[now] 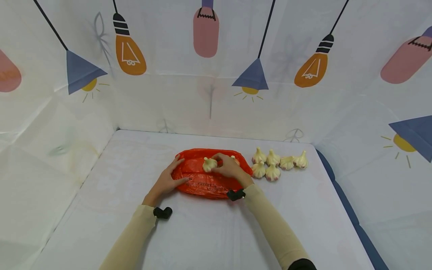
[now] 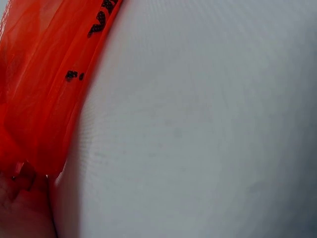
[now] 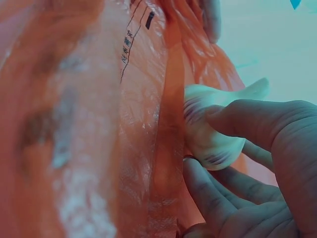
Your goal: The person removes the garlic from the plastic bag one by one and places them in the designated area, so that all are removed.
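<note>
A red plastic bag (image 1: 202,183) with dark print lies flat across the middle of the table. My left hand (image 1: 167,180) rests at its left end, thumb and forefinger spread apart over the plastic; its other fingers are mostly hidden. Over the bag, my right hand (image 1: 229,167) pinches a garlic bulb (image 1: 209,165) between thumb and fingers. Up close in the right wrist view, the thumb presses on that bulb (image 3: 213,129), with fingers beneath it, right against the bag's plastic (image 3: 143,124). Part of another garlic bulb (image 1: 235,160) shows behind the right hand, at the bag's far side.
Several garlic bulbs (image 1: 272,171) stand grouped on the white table (image 1: 202,232), just right of the bag. White sheets printed with lamps (image 1: 251,77) hang at the back and sides. Blue fabric (image 1: 341,202) runs along the table's right edge.
</note>
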Demonstrator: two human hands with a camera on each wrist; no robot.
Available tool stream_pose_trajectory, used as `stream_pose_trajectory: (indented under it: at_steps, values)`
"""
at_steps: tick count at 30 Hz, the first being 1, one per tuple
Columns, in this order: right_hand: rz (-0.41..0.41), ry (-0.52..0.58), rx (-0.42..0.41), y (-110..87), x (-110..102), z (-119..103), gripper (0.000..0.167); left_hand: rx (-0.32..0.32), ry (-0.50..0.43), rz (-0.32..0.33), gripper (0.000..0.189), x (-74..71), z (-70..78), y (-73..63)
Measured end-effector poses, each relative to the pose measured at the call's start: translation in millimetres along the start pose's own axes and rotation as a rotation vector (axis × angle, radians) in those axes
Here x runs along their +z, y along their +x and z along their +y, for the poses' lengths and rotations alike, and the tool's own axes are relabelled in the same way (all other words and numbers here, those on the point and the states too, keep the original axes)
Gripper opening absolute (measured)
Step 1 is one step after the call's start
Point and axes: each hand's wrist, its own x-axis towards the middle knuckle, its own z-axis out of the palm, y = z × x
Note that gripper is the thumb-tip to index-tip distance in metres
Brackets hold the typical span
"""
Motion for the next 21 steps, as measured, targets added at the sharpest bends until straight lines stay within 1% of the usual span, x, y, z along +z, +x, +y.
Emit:
stream_pose_trajectory:
  at_steps: [9, 16, 21]
  values:
    - [0.018, 0.039, 0.015, -3.4, -2.3, -2.7, 0.046, 0.011, 0.013, 0.002, 0.086, -0.8, -0.5, -0.2]
    - [0.034, 0.101, 0.009, -7.1, -4.6, -6.7, 0.050, 0.010, 0.011, -0.001, 0.087, -1.2, -0.9, 0.7]
    - [0.044, 0.107, 0.015, -9.7, -4.7, -9.2, 0.050, 0.009, 0.013, -0.002, 0.086, -0.7, -0.8, 0.9]
